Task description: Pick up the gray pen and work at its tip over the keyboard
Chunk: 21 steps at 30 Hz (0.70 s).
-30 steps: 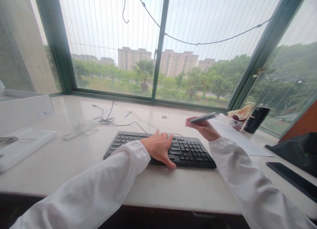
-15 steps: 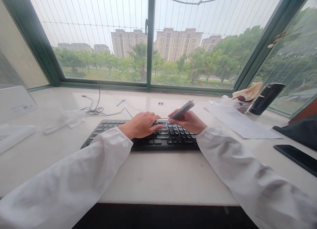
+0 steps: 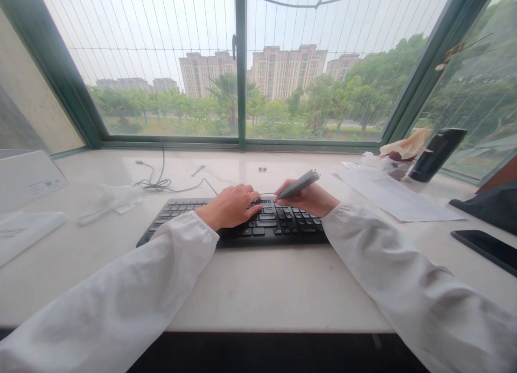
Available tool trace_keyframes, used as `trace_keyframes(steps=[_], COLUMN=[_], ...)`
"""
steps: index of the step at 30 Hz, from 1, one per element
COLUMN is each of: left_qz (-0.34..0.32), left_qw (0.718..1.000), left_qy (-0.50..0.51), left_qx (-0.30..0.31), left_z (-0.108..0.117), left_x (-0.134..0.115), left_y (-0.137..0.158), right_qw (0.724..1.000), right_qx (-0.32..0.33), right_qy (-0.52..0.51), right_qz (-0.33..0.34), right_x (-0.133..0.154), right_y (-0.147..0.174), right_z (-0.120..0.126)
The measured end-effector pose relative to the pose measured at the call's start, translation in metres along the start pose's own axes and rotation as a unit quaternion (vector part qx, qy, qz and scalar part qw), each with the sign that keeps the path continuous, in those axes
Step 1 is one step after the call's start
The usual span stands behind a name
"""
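Black keyboard [image 3: 242,225], centre of white sill [image 3: 250,292]: our left hand [image 3: 230,206] lies loosely curled on its far keys, our right hand [image 3: 311,198] grips a grey phone [image 3: 298,184] tilted just above them; paper sheet [image 3: 396,198] right, unused.

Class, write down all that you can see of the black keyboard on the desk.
The keyboard is black, flat and wide, plastic by its look, with rows of low keys. It lies level on the pale desk, parallel to the front edge. The left hand rests palm down on its middle keys; the right hand, holding a slim grey device, is over its right part. A thin cable runs from behind it.
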State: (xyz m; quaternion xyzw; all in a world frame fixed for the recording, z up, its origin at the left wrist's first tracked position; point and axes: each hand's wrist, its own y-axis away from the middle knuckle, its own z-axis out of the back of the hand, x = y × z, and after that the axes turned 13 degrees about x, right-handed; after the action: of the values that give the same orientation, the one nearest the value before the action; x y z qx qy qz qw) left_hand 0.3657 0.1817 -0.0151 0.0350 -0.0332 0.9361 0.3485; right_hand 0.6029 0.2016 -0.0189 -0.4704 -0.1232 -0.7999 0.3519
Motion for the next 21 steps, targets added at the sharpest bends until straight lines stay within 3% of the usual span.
trace_keyframes(steps=[6, 12, 17, 21], left_qz=[-0.006, 0.003, 0.008, 0.003], left_qw=[1.0, 1.0, 1.0, 1.0], left_qy=[0.0, 0.012, 0.021, 0.026], left_qx=[-0.007, -0.005, -0.005, -0.012], left_z=[-0.001, 0.001, 0.001, -0.001], left_x=[0.0, -0.002, -0.004, -0.003], left_y=[0.0, 0.001, 0.0, 0.0], right_qw=[0.999, 0.999, 0.998, 0.999], right_qx=[-0.011, -0.041, -0.018, -0.008], right_qy=[0.041, -0.002, -0.043, -0.012], right_qz=[-0.002, -0.02, -0.029, -0.028], right_x=[0.0, 0.008, 0.007, 0.01], right_y=[-0.001, -0.003, -0.003, -0.001], right_z=[-0.004, -0.011, -0.008, -0.006])
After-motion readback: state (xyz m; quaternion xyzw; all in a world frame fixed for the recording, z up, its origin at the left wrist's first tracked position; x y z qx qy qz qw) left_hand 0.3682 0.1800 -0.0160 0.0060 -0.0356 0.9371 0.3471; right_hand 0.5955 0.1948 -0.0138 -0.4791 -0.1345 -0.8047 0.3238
